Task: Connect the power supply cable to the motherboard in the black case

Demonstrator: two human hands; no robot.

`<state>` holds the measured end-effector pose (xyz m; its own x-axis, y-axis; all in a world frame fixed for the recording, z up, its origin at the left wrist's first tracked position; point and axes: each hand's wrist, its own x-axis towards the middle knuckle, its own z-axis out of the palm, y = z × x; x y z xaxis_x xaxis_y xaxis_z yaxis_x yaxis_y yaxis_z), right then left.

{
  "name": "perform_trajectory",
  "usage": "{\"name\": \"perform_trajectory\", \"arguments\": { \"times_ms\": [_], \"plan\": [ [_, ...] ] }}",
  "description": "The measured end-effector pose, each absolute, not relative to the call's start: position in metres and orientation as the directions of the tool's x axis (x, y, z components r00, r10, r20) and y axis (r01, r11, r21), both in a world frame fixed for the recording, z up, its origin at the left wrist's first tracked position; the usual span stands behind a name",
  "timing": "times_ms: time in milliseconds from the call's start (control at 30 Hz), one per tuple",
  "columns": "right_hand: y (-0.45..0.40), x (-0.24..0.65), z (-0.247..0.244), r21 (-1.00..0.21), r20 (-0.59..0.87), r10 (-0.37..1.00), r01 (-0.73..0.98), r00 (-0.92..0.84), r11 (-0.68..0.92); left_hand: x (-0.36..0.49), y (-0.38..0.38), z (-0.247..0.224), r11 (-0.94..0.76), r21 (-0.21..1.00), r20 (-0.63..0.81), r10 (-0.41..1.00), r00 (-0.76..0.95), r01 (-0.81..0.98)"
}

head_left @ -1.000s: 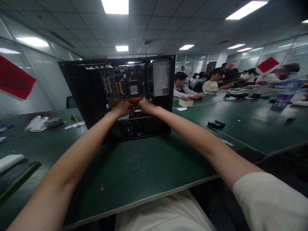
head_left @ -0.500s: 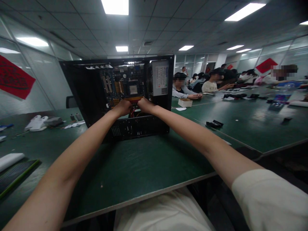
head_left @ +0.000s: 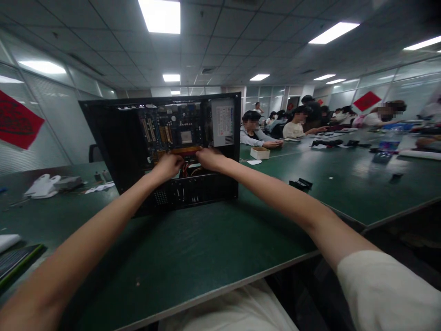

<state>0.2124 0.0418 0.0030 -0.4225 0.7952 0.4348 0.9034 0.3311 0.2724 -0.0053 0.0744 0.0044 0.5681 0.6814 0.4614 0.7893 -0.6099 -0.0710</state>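
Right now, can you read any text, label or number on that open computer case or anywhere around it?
None can be read.
Power supply label in the computer case: print too small and blurred.
Motherboard: markings too small.
Red wall signs: dark characters, blurred.

fingertips hidden inside computer case [head_left: 165,151]

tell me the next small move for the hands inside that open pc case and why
Probably press down evenly with both hands. The left hand and right hand sit at opposite ends of the orange strip along the lower edge of the motherboard in the open computer case. Whether they grip anything is hidden, so go gently, keeping clear of the loose cables between them.
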Motion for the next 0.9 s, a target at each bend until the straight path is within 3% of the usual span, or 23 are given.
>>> {"name": "perform_trajectory", "arguments": {
  "times_ms": [167,300,567,800,900],
  "plan": [
    [-0.012,0.260,-0.010,0.509,0.351,0.677,0.739,-0.647,0.442,-0.006,0.017,-0.030,-0.485,-0.029,0.495,0.753,0.434,0.874],
    [-0.024,0.295,-0.026,0.585,0.328,0.600,0.656,-0.729,0.476,0.002,0.007,-0.046,-0.310,-0.041,0.604,0.750,0.270,0.950],
    [-0.001,0.276,-0.047,0.548,0.450,0.587,0.727,-0.673,0.414,0.004,0.032,-0.033,-0.206,0.219,0.619,0.785,0.028,0.954],
    [-0.004,0.257,-0.043,0.554,0.438,0.615,0.736,-0.655,0.389,-0.007,0.061,-0.015,-0.197,0.500,0.534,0.837,-0.121,0.843],
    [-0.007,0.241,-0.039,0.550,0.418,0.637,0.738,-0.648,0.391,-0.017,0.077,-0.009,-0.175,0.552,0.485,0.862,-0.144,0.815]
  ]
}}
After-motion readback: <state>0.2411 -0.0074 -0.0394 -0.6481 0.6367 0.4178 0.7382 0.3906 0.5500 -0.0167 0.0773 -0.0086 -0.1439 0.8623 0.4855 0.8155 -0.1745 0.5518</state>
